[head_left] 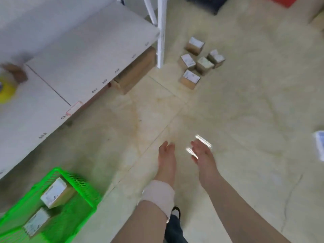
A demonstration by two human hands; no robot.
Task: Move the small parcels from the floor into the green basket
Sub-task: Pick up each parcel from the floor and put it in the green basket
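- Small parcels [204, 64], five squat, near-cubic brown cardboard boxes with white labels on top, sit clustered on the glossy cream tile floor [245, 102] at 1 o'clock, some touching, their corners turned different ways.
- Two more labelled parcels, the upper parcel [56, 192] and the lower parcel [37, 221], lie in the bright green plastic mesh basket [82, 186] at 7 o'clock, their long sides running roughly from 7 to 1 o'clock.
- The left hand [166, 155] and right hand [201, 153] reach forward at 6 o'clock, apart, fingers straight, holding nothing; a white wrap [158, 194] circles the left wrist.
- A white shelf board [78, 55] spans 10 o'clock, a brown carton [136, 71] beneath it and a blurred yellow roll [6, 92] at its left edge.
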